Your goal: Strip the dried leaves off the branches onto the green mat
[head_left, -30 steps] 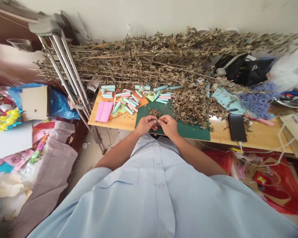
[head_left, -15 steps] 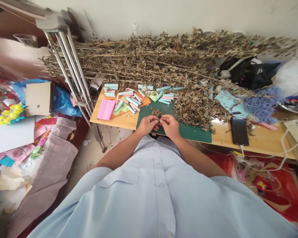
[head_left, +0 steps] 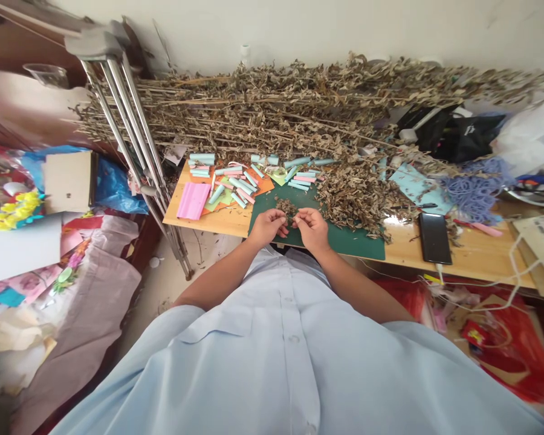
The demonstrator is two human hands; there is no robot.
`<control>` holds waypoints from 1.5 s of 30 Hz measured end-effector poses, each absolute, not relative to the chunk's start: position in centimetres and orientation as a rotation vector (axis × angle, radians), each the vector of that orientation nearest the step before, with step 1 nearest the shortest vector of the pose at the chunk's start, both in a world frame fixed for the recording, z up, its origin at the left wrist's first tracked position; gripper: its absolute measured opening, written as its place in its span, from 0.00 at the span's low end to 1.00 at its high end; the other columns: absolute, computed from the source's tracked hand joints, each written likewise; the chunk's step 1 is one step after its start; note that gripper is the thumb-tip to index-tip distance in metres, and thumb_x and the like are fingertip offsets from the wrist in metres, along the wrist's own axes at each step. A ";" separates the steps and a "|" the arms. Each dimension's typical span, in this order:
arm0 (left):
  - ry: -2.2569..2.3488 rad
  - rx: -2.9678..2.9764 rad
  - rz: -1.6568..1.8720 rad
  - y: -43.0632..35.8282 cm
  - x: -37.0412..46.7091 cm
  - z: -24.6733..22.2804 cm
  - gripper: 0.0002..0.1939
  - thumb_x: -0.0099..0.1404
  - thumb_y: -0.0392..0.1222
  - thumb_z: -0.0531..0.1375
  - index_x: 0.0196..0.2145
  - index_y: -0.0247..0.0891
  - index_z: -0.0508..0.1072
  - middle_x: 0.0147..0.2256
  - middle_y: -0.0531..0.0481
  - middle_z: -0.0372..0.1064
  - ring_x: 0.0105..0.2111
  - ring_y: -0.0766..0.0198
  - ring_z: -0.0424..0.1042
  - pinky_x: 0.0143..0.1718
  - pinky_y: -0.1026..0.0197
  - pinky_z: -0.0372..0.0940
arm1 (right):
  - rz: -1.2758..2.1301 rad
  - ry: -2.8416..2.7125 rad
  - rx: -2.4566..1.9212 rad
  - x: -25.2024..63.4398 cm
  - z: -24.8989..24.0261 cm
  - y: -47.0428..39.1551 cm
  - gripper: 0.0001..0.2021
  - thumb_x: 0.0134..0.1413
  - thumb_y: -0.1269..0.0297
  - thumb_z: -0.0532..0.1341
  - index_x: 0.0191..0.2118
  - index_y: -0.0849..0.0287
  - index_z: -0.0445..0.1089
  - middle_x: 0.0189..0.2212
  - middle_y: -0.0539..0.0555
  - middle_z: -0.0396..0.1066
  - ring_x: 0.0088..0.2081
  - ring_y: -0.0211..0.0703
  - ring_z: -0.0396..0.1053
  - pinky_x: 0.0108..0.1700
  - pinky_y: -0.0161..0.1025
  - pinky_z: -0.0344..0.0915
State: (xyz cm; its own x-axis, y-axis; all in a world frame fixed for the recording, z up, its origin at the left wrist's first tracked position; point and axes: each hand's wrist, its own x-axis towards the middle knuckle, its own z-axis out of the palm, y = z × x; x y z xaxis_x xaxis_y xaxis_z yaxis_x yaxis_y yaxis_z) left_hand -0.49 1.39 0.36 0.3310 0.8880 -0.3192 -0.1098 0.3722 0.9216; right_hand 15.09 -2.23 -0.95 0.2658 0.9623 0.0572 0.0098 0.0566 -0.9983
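Both hands are over the front edge of a dark green mat (head_left: pixel 353 243). My left hand (head_left: pixel 268 226) is closed in a pinch, its fingertips by a small heap of crumbled dry leaves (head_left: pixel 285 205). Facing it across a narrow gap, my right hand (head_left: pixel 312 228) is pinched too. What either one holds is too small to make out. A larger pile of dry leaves (head_left: pixel 358 196) covers the mat's right part. Rolled blue and pink paper tubes (head_left: pixel 240 183) lie at the left behind my hands, near a folded pink sheet (head_left: pixel 193 200).
Long dried leafy stalks (head_left: pixel 254 115) stretch along the wall behind. A black phone (head_left: pixel 435 238) with a white cable lies at the right, near blue yarn (head_left: pixel 474 190) and a light-blue sheet (head_left: pixel 419 187). Metal crutches (head_left: pixel 133 127) stand at the table's left end.
My hands have moved slightly apart; their fingertips were nearly touching before. The view has shifted a little.
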 end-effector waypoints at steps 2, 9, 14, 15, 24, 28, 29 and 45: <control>1.006 0.953 0.801 1.4 -0.5 0.5 0.11 0.63 0.39 0.64 0.40 0.33 0.69 0.26 0.52 0.71 0.22 0.66 0.75 0.23 0.64 0.72 | 0.972 -1.031 -1.280 15.1 -0.8 -2.2 0.15 0.53 0.55 0.66 0.44 0.54 0.67 0.31 0.50 0.74 0.30 0.41 0.73 0.37 0.42 0.73; 0.951 0.925 0.804 1.5 -0.6 0.7 0.12 0.62 0.41 0.65 0.38 0.33 0.69 0.26 0.52 0.70 0.24 0.63 0.77 0.25 0.62 0.73 | 1.028 -1.112 -1.247 15.2 -0.8 -2.3 0.14 0.53 0.56 0.67 0.43 0.54 0.68 0.31 0.49 0.74 0.29 0.40 0.72 0.37 0.42 0.71; 0.931 0.960 0.783 1.6 -0.7 0.6 0.14 0.61 0.44 0.67 0.38 0.32 0.70 0.26 0.50 0.72 0.24 0.64 0.76 0.26 0.62 0.73 | 1.003 -1.208 -1.285 15.1 -1.3 -2.4 0.14 0.55 0.56 0.65 0.45 0.54 0.69 0.33 0.50 0.75 0.31 0.41 0.72 0.38 0.41 0.70; 0.930 0.968 0.787 1.6 -0.6 0.5 0.15 0.60 0.44 0.68 0.37 0.32 0.70 0.26 0.50 0.73 0.24 0.64 0.76 0.26 0.62 0.73 | 0.993 -1.223 -1.292 15.1 -1.4 -2.5 0.14 0.55 0.56 0.65 0.45 0.54 0.69 0.33 0.51 0.75 0.32 0.41 0.73 0.38 0.41 0.70; 1.009 0.950 0.817 1.9 -0.4 0.0 0.12 0.57 0.36 0.67 0.38 0.33 0.71 0.21 0.54 0.70 0.19 0.66 0.72 0.20 0.65 0.70 | 0.982 -1.255 -1.301 15.0 -1.3 -2.5 0.14 0.56 0.56 0.64 0.46 0.55 0.68 0.33 0.51 0.75 0.32 0.41 0.73 0.37 0.41 0.70; 1.041 0.931 0.816 1.9 -0.3 0.2 0.11 0.56 0.34 0.66 0.37 0.34 0.71 0.20 0.55 0.69 0.18 0.68 0.70 0.19 0.66 0.68 | 0.982 -1.258 -1.319 14.9 -1.1 -2.5 0.14 0.56 0.54 0.64 0.45 0.55 0.68 0.33 0.51 0.75 0.32 0.41 0.73 0.38 0.41 0.71; 1.046 0.929 0.824 1.9 -0.3 0.3 0.11 0.56 0.33 0.66 0.37 0.34 0.71 0.20 0.55 0.69 0.18 0.68 0.70 0.19 0.67 0.68 | 0.978 -1.258 -1.322 14.9 -1.1 -2.5 0.14 0.56 0.54 0.64 0.44 0.55 0.68 0.33 0.51 0.75 0.32 0.41 0.73 0.38 0.41 0.71; 1.020 0.919 0.906 1.6 -0.3 0.0 0.10 0.57 0.35 0.65 0.37 0.35 0.70 0.22 0.56 0.69 0.18 0.69 0.70 0.19 0.67 0.68 | 0.835 -1.351 -1.287 16.0 0.5 -5.8 0.10 0.62 0.55 0.60 0.45 0.53 0.68 0.34 0.52 0.74 0.34 0.44 0.73 0.41 0.44 0.73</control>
